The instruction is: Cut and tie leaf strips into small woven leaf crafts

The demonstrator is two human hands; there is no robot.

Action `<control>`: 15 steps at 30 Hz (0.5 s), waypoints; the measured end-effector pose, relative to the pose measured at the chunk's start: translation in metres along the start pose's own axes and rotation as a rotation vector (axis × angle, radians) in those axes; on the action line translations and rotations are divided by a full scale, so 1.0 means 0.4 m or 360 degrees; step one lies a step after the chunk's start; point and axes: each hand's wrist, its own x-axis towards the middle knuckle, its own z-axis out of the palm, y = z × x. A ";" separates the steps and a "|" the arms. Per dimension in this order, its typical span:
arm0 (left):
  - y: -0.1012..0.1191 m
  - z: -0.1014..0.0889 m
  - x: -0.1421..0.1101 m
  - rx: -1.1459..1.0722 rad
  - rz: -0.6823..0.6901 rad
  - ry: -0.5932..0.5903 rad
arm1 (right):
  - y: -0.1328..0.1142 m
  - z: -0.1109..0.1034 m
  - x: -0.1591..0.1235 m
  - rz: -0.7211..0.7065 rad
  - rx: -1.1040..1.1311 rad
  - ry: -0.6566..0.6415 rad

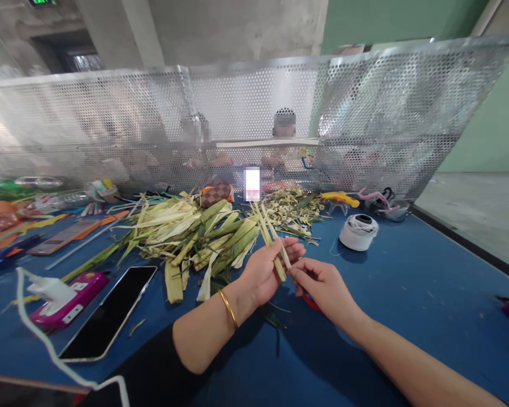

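My left hand [266, 270], with a gold bangle on its wrist, is closed around a few pale yellow leaf strips [266, 232] that stick up and away from me. My right hand [322, 282] pinches the near end of one of those strips beside the left fingers. Both hands hover just above the blue table [407, 294]. Behind them lies a heap of green and yellow leaves [195, 232]. Something red shows on the table under my right hand.
A black phone [110, 311] and a pink device with a white charger [63, 297] lie at the left. A spool of white thread [358, 230] stands at the right, with scissors [377, 199] and a yellow tool [341, 196] behind it. A perforated metal screen [407, 113] closes the far side; people sit behind it.
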 end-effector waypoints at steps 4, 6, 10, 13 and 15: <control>-0.002 -0.002 0.001 -0.0059 -0.0031 -0.0045 | -0.003 0.003 -0.006 0.0008 -0.0043 -0.0005; -0.005 -0.005 0.005 -0.0091 -0.0025 -0.0061 | -0.005 0.003 -0.008 0.0019 -0.0049 -0.0007; -0.010 -0.007 0.011 -0.0126 0.0043 -0.0139 | 0.001 0.008 -0.009 0.0008 -0.0044 -0.0013; -0.011 -0.005 0.011 -0.0107 0.0055 -0.0177 | 0.009 0.012 -0.011 -0.0021 -0.0022 -0.0023; -0.008 -0.004 0.010 -0.0063 0.0061 -0.0187 | 0.011 0.009 -0.012 -0.0028 -0.0060 -0.0071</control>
